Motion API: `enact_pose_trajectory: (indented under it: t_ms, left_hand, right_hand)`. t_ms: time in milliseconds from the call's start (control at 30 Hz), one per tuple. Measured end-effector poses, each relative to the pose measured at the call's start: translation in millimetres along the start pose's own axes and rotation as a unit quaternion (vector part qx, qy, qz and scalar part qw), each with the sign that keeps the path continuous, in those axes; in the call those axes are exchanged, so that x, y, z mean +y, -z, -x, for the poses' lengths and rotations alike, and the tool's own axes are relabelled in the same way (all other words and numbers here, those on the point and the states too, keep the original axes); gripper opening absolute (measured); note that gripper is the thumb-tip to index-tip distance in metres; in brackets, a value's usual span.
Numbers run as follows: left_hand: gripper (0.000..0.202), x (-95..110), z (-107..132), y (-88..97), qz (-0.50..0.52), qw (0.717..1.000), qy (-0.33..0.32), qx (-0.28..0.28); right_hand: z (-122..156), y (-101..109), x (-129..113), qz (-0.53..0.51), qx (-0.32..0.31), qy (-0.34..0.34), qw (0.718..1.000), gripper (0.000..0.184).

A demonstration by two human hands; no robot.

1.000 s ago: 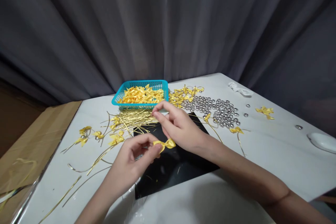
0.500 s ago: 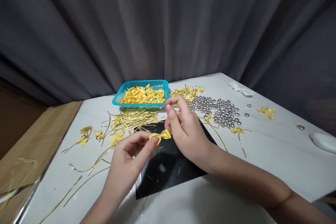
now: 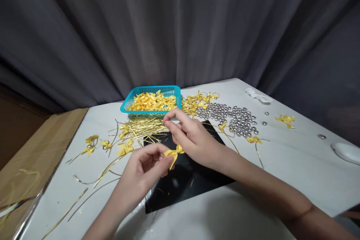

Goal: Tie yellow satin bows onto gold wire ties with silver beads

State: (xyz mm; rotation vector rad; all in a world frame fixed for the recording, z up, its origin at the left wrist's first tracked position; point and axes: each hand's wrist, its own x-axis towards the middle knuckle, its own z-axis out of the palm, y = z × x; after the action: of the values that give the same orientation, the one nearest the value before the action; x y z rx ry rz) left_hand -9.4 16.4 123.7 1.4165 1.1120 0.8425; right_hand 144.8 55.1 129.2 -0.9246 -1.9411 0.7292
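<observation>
My left hand (image 3: 147,168) pinches a yellow ribbon bow (image 3: 174,153) between thumb and forefinger, above a black mat (image 3: 194,176). The bow's right loop is close to the heel of my right hand (image 3: 189,133). That hand is closed, thumb and forefinger pressed together at the near right end of a pile of gold twist ties (image 3: 147,127). Anything between those fingertips is too small to make out. Behind the pile, a turquoise basket (image 3: 123,107) holds many yellow bows.
Silver domed beads (image 3: 243,120) spread right of my hands, beside a heap of yellow bows (image 3: 197,101). Loose bows with gold ties (image 3: 90,145) lie at left. A white oval object (image 3: 345,152) rests far right; cardboard (image 3: 42,138) borders the left edge.
My right hand has moved left, its fingertips now by the gold twist ties. My left hand has shifted slightly right and down, and the bow in it has tilted.
</observation>
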Motion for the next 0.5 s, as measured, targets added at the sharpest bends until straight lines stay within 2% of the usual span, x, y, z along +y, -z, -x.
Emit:
enact_pose_trajectory:
  t_ms: [33, 100, 200, 267, 400, 500]
  left_hand:
    - [0.019, 0.2, 0.5, 1.7, 0.01, 1.0, 0.002, -0.001]
    - [0.021, 1.1, 1.9, 4.9, 0.018, 1.0, -0.006, 0.013]
    - [0.022, 2.6, 4.2, 9.2, -0.005, 0.997, -0.041, 0.068]
    - [0.023, 2.7, 5.5, 11.2, -0.025, 0.993, -0.063, 0.101]
    - [0.024, 3.9, 8.7, 9.4, -0.046, 0.983, -0.1, 0.149]
    - [0.022, 8.6, 11.3, 1.2, -0.04, 0.971, -0.111, 0.21]
  right_hand:
    - [-1.8, 3.8, 0.9, 0.002, -0.008, 0.01, 1.0, 0.013]
    - [-3.9, 12.2, 1.2, 0.037, 0.022, 0.047, 0.998, 0.012]
    - [-2.1, 25.1, -3.4, 0.109, 0.087, 0.131, 0.982, 0.009]
    - [1.9, 31.5, -9.5, 0.14, 0.1, 0.171, 0.97, 0.008]
    - [10.4, 34.5, -21.9, 0.22, 0.043, 0.212, 0.951, 0.011]
    - [14.0, 31.0, -26.3, 0.262, 0.018, 0.225, 0.938, 0.013]
